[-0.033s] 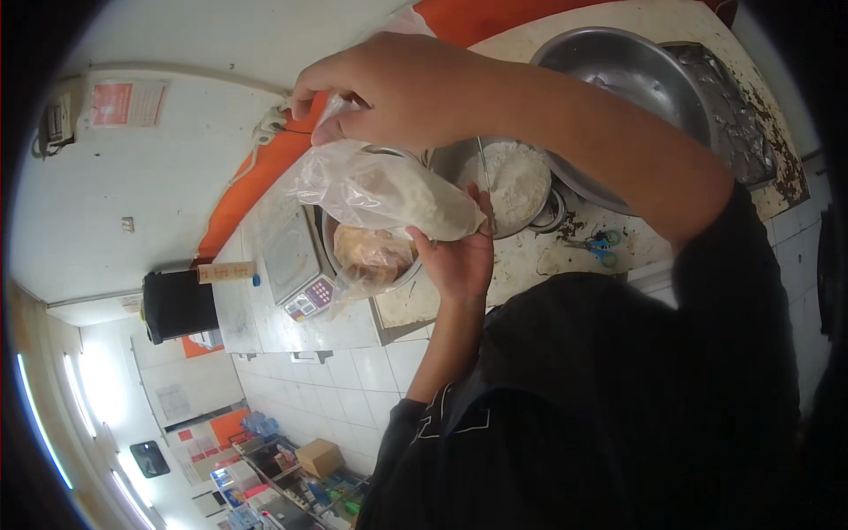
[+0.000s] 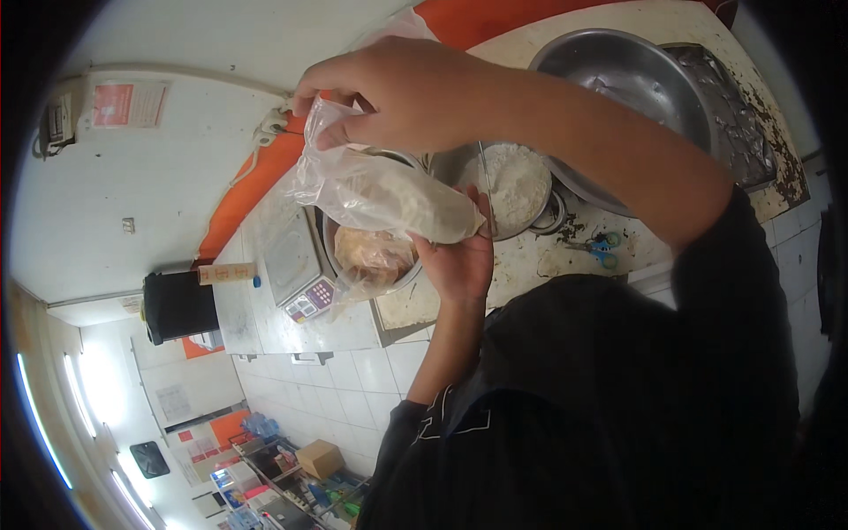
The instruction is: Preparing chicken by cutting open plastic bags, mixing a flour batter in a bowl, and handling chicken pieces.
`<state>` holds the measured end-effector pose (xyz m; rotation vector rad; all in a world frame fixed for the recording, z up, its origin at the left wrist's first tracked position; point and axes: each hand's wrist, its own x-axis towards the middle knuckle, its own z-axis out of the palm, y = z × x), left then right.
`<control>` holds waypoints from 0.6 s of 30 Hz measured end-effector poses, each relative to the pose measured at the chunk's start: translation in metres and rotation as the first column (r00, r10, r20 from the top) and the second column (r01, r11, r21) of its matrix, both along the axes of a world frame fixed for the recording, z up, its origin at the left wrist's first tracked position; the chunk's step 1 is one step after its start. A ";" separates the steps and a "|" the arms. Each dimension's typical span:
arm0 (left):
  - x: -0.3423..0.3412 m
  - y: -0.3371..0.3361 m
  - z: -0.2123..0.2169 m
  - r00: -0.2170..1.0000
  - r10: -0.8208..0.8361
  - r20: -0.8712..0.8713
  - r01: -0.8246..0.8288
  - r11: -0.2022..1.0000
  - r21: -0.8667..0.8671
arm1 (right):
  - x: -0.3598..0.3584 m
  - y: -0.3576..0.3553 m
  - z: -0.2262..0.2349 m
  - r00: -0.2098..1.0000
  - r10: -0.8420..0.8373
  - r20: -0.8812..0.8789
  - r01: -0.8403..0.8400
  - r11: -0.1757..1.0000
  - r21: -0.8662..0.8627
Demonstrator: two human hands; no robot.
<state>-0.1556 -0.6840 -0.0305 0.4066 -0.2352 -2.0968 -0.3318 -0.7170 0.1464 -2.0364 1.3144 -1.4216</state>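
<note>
- A clear plastic bag (image 2: 389, 196) with pale contents hangs between the two hands, above the worktop (image 2: 521, 274) and partly over the metal bowl (image 2: 409, 281) beside the scale (image 2: 296, 265).
- Its long axis slants from upper left to lower right in the view; the loose, crumpled end points up and left, the rounded, filled end down and right.
- The right hand (image 2: 389, 95) grips the loose end between thumb and bent fingers, its wrist level with the knuckles, its forearm reaching across from the right.
- The left hand (image 2: 459, 263) cups the filled end, palm up, thumb and fingers around it, its forearm rising from below.
</note>
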 end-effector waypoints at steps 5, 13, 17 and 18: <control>0.003 -0.012 0.008 1.000 0.029 -0.003 -0.029 0.999 -0.034 | 0.005 0.011 -0.047 0.956 -0.028 0.292 0.032 0.999 -0.007; 0.002 -0.003 0.007 0.933 -0.317 0.170 0.347 0.917 -0.196 | 0.032 0.037 -0.123 0.952 -0.054 0.302 0.005 0.987 0.161; -0.005 0.006 0.005 0.940 -0.234 0.249 0.261 0.962 -0.081 | 0.010 0.030 -0.123 0.835 -0.059 0.547 -0.096 0.963 0.251; -0.004 0.004 0.007 0.941 -0.237 0.242 0.264 0.961 -0.086 | 0.003 0.029 -0.124 0.869 -0.069 0.489 -0.074 0.961 0.266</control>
